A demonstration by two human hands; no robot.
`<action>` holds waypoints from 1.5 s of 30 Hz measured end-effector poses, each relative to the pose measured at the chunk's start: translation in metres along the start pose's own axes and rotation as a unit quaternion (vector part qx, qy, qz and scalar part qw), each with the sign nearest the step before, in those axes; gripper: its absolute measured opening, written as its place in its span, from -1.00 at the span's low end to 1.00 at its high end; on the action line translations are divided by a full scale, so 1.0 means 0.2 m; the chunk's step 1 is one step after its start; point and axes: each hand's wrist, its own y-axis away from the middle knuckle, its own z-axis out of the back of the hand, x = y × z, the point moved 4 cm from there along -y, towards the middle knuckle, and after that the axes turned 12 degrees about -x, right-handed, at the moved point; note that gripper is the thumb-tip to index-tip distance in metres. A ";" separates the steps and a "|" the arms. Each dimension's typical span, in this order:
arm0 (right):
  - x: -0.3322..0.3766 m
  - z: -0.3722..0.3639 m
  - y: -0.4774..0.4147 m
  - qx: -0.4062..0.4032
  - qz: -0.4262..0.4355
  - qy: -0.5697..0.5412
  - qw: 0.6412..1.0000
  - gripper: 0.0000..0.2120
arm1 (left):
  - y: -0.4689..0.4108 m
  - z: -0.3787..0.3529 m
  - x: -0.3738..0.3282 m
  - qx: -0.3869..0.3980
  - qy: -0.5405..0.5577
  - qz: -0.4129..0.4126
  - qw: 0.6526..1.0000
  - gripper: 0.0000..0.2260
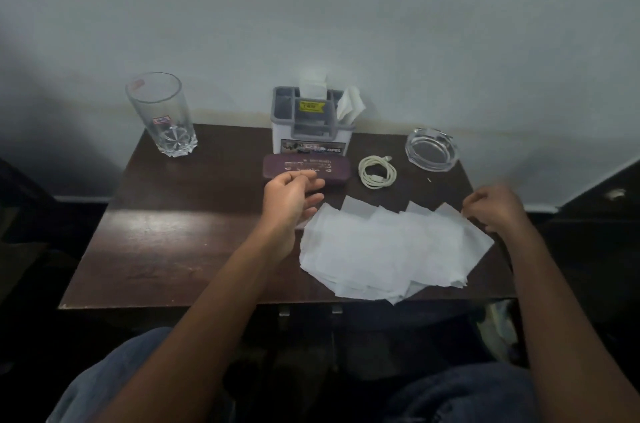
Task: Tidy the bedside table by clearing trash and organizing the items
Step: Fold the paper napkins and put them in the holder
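Observation:
A spread of white tissue sheets [388, 249] lies overlapping on the front right of the dark wooden bedside table [166, 242]. My left hand [289, 197] hovers at the sheets' left edge, fingers apart and holding nothing, partly over a maroon glasses case [298, 164]. My right hand [495, 206] rests curled at the sheets' far right corner; whether it pinches a sheet is unclear. A coiled white cable [376, 172] lies behind the tissues.
A grey and white organizer [311, 124] with tissues sticking out stands at the back centre against the wall. A tall empty glass [162, 114] is at the back left, a glass ashtray [432, 149] at the back right. My knees are below the table's front edge.

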 end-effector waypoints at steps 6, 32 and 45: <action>-0.07 -0.07 -0.03 0.044 -0.010 0.041 0.998 -0.83 | 0.12 -0.21 0.03 0.065 -0.040 -0.024 0.997 -0.80; 0.47 0.19 0.35 0.206 0.256 -0.213 0.920 -0.77 | 0.26 -0.37 0.05 0.257 -0.088 -0.203 0.941 -0.68; 0.16 -0.03 0.13 0.065 0.165 0.007 0.984 -0.88 | 0.10 -0.25 0.06 0.035 -0.011 -0.025 0.999 -0.87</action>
